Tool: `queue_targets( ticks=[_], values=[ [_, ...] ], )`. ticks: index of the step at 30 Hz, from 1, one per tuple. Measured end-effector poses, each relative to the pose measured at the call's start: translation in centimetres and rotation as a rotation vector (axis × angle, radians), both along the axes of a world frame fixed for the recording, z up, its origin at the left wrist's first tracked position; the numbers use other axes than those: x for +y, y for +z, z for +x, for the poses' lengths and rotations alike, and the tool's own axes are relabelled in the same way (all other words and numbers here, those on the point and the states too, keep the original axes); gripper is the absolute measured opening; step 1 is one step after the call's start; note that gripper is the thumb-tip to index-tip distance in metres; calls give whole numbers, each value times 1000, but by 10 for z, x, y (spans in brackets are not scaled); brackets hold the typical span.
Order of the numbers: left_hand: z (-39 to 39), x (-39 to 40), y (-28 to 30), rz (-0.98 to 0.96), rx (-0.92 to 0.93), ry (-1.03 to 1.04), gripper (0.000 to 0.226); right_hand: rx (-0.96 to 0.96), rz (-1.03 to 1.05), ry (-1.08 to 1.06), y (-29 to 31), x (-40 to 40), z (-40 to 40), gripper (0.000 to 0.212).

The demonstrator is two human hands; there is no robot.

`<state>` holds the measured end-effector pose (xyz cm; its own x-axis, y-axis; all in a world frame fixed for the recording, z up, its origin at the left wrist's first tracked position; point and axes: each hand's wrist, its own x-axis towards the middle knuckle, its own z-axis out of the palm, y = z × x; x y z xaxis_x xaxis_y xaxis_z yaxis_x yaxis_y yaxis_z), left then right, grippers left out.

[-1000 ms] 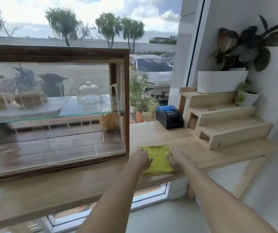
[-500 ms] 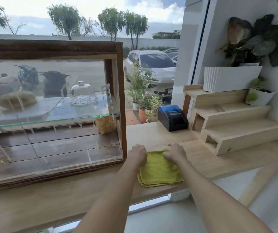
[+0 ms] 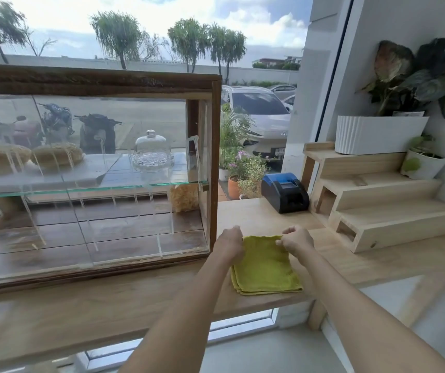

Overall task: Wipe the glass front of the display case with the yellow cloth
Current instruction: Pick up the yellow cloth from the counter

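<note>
A folded yellow cloth (image 3: 265,267) lies on the wooden counter (image 3: 259,216), just right of the display case. The case (image 3: 216,157) has a dark wood frame; its glass front (image 3: 81,184) is streaked with white drips running down. My left hand (image 3: 230,242) pinches the cloth's far left corner. My right hand (image 3: 296,239) pinches the far right corner. The far edge of the cloth is slightly raised between the two hands; the near part rests flat on the counter.
Inside the case are a glass shelf, a glass dome dish (image 3: 152,152) and sponge-like loaves (image 3: 54,154). A blue-and-black receipt printer (image 3: 284,192) stands behind the cloth. Stepped wooden risers (image 3: 383,200) with white plant pots (image 3: 377,134) fill the right side.
Both hands have gone from resting beside the cloth to pinching its far corners. The camera has come closer and tilted a little.
</note>
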<state>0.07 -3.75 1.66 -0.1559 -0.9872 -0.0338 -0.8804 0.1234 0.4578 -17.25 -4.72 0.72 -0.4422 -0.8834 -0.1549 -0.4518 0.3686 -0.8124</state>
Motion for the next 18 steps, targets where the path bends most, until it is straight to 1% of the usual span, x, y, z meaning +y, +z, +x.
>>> queue_targets(
  ticks=[2,3,6,8,10,14,18],
  values=[
    [5,5,9,-30,26,-26,23,-20,-22,44,8,3,-5,28],
    [9,7,15,-46,44,-46,22,-27,-29,65,14,6,-7,28],
    [27,16,32,-76,123,-112,21,-95,-52,112,31,16,-9,23],
    [42,25,42,-107,165,-149,22,-142,-85,143,45,25,0,14],
    [57,37,51,-143,194,-164,23,-123,-128,192,58,34,13,8],
    [99,58,66,-187,216,-169,20,-42,-234,263,82,55,49,8],
    [149,75,85,-225,264,-139,12,-22,-306,321,106,72,89,11]
  ],
)
